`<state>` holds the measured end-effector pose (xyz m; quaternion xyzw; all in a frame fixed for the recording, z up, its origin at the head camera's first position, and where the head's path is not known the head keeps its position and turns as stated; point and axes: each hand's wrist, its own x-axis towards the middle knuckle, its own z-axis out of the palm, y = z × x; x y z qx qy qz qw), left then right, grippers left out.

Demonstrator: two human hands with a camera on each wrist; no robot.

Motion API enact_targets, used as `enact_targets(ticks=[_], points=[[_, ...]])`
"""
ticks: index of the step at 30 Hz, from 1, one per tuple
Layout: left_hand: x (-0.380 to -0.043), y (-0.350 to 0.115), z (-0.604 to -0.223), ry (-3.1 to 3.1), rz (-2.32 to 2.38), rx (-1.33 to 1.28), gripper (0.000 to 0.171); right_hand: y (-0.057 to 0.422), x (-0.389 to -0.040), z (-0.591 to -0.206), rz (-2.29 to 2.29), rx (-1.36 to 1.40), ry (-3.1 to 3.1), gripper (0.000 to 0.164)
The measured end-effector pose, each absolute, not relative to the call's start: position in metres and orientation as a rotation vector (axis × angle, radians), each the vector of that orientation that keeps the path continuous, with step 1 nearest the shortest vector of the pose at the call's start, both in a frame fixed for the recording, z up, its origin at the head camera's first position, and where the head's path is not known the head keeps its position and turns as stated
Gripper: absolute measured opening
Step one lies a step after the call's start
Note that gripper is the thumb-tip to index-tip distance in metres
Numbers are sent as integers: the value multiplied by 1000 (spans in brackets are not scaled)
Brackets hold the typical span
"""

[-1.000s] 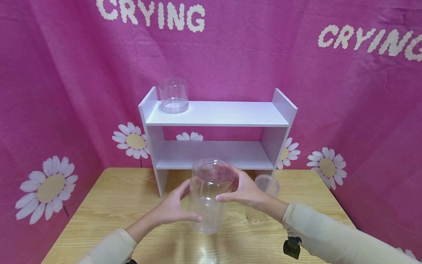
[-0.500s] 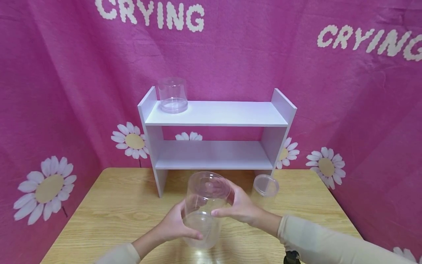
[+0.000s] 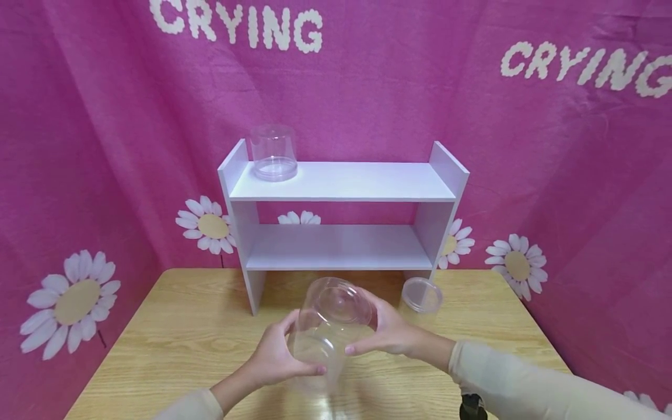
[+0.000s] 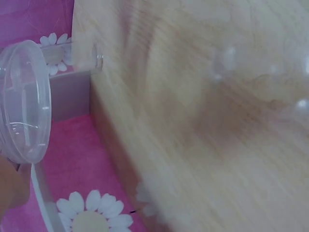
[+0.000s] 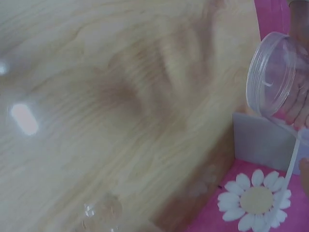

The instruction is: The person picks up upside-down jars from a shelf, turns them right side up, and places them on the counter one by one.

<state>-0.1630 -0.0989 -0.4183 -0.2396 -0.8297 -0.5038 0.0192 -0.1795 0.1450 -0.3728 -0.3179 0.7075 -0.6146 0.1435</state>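
A clear plastic jar [image 3: 336, 332] is held tilted above the table in the head view, its round end leaning up and to the right. My left hand [image 3: 280, 353] grips its left and lower side, thumb across the front. On the right and upper side my right hand [image 3: 385, 326] curls round it, thumb also in front. The ringed rim of the jar [image 4: 41, 104] shows at the left edge of the left wrist view. In the right wrist view, fingers [image 5: 299, 104] appear through the clear wall. The far fingers are partly hidden behind the jar.
Another clear jar [image 3: 422, 296] stands on the wooden table [image 3: 173, 338], right of my right hand. A white two-tier shelf [image 3: 341, 248] stands behind, with a clear jar [image 3: 274, 154] on its upper left. A pink flowered cloth [image 3: 367, 76] hangs around the table.
The held jar has come down towards the table and tilted to the right. Both hands have moved with it and still grip it. The shelf jar has stayed in place.
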Motion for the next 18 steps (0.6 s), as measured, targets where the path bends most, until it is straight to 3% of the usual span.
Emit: enact_targets(ticks=[7, 18], points=[[-169, -102, -409, -2663, -1270, -592, 85, 154, -190, -357, -1631, -958, 2211, 102], [-170, -97, -398, -2602, -514, -806, 84, 149, -197, -333, -1244, -997, 2577, 91]])
